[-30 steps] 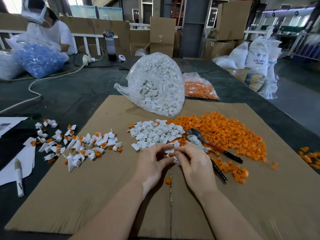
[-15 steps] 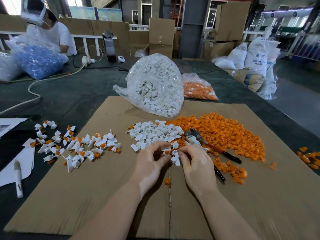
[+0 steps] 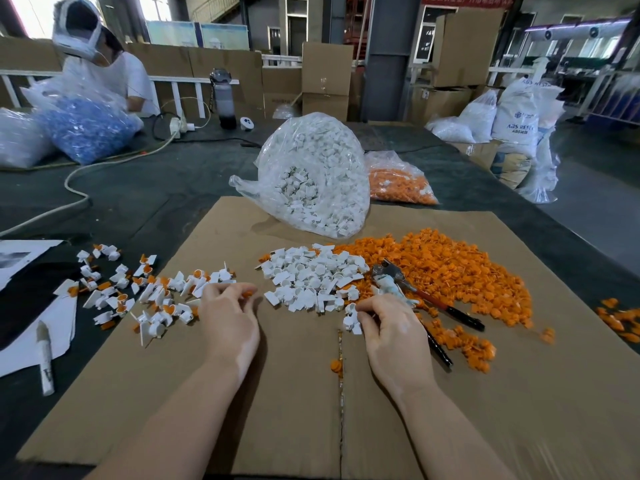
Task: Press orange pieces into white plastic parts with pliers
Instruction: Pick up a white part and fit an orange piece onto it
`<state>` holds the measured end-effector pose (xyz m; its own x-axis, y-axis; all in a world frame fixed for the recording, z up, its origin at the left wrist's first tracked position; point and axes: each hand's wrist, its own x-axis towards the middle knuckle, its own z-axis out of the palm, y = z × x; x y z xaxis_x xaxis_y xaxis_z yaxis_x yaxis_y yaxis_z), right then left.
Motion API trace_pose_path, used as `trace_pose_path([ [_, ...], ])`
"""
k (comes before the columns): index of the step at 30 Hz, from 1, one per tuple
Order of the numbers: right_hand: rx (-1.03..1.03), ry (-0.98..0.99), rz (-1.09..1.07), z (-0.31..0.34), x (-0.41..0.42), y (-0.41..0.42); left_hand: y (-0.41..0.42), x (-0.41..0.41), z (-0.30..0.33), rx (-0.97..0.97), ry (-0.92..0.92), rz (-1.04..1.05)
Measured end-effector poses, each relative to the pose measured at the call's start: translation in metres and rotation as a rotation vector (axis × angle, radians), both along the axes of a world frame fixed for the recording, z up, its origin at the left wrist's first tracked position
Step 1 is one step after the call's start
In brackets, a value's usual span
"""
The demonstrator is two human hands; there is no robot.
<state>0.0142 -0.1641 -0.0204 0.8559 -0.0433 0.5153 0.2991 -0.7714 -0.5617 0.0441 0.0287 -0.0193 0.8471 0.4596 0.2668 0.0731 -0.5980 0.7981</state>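
On the cardboard sheet (image 3: 277, 393), the left hand (image 3: 230, 323) curls its fingers (image 3: 239, 294) round a small orange piece (image 3: 247, 293) at the finished pile (image 3: 152, 296), at nine o'clock. The right hand (image 3: 391, 330) pinches white plastic parts (image 3: 351, 318) at its fingertips, just at six o'clock of the loose white heap (image 3: 311, 275). The pliers (image 3: 419, 299) lie untouched beside that hand, at three o'clock, against the orange pieces (image 3: 457, 271).

- Brown cardboard sheet (image 3: 277, 393), the landmark.
- White plastic parts (image 3: 311, 275) heaped at the sheet's middle.
- Orange pieces (image 3: 460, 271) right of that heap.
- Pliers (image 3: 429, 301): red and black handles, on the sheet's right.
- Blue pieces in a clear bag (image 3: 86, 129), beyond the sheet's far-left corner.
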Motion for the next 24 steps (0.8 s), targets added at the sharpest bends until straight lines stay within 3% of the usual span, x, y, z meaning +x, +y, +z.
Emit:
trace_pose_path([
  [7,-0.066,-0.115,-0.087,-0.002,0.002,0.000,0.008,0.001,0.003,0.190,0.166,0.123],
  [14,-0.256,-0.137,-0.367,-0.005,0.004,0.002,-0.004,0.001,-0.002,0.497,0.101,0.029],
  [19,-0.395,-0.066,-0.376,-0.004,0.007,0.004,-0.006,0.006,-0.007,0.486,0.139,-0.026],
  [24,-0.401,-0.048,-0.356,-0.003,0.007,0.005,-0.008,0.004,-0.002,0.376,0.085,-0.055],
])
